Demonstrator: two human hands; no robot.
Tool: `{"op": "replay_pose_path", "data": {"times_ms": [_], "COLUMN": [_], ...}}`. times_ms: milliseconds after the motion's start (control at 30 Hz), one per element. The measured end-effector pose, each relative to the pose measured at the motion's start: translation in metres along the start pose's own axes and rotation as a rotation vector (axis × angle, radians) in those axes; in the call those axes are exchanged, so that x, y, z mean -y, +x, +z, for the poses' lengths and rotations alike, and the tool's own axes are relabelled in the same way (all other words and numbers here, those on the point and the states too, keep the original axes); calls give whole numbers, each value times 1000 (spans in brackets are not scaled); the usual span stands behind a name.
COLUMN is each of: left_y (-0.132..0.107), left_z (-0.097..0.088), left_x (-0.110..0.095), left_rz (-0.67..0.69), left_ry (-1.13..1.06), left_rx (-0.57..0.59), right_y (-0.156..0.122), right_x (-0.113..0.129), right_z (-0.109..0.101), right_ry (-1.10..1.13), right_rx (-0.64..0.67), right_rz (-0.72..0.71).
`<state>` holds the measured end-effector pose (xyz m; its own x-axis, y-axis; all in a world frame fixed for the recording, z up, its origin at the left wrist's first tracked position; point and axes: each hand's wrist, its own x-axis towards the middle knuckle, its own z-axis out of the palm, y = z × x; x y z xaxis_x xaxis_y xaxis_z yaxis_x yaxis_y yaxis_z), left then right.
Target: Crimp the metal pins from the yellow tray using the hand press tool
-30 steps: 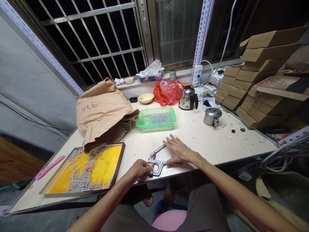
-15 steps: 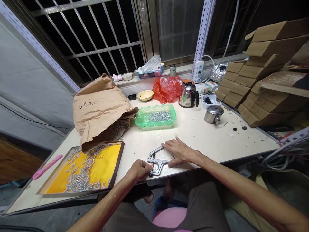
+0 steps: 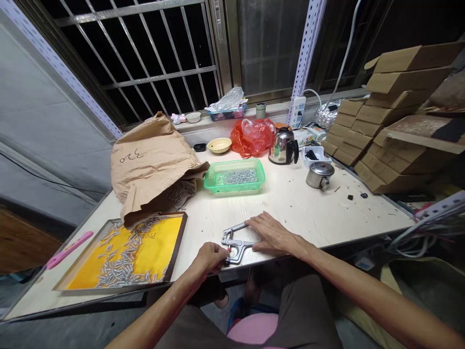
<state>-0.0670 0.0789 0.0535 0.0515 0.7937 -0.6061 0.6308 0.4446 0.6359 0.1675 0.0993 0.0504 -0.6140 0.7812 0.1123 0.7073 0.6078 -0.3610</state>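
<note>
Silver snap-fastener pliers (image 3: 238, 245) with a spring and a red part at the jaw lie near the front edge of the table. My right hand (image 3: 272, 234) spans their two handles, fingers on the upper one and thumb at the lower one. At the jaw end, my left hand (image 3: 211, 256) is closed in a pinch; whatever is between its fingertips is too small to make out. To the left, a shallow tray (image 3: 179, 240) with a yellow bottom holds many small metal pieces (image 3: 118, 271). A green basket (image 3: 234, 188) beyond the pliers holds more of them.
A large brown paper bag (image 3: 148, 160) lies open toward the tray, metal pieces in its mouth. A pink-handled tool (image 3: 69, 250) lies at far left. Behind stand a yellow bowl (image 3: 219, 145), red plastic bag (image 3: 252, 138), kettle (image 3: 281, 148) and lidded metal cup (image 3: 319, 175). Cardboard boxes (image 3: 385, 135) are stacked at right.
The camera view has shifted slightly. Both hands stay at the pliers with almost the same hold, and the pliers' handles look about as far apart as before.
</note>
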Motion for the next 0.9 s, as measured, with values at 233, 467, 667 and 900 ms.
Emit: {"op": "replay_pose_path", "data": {"times_ms": [233, 467, 667, 900], "left_y": [-3, -5, -4, -4], "left_z": [2, 1, 2, 2], "left_x": [1, 0, 4, 12], "left_rz": [15, 29, 67, 115], "left_ry": [12, 63, 69, 91], "left_rx": [-15, -40, -37, -62], "right_y": [-6, -7, -8, -15], "right_x": [-8, -7, -2, 3], "right_z": [2, 6, 9, 13], "right_ry": [78, 7, -22, 0], "right_rx": [0, 6, -34, -90], "right_rz": [32, 1, -2, -10]}}
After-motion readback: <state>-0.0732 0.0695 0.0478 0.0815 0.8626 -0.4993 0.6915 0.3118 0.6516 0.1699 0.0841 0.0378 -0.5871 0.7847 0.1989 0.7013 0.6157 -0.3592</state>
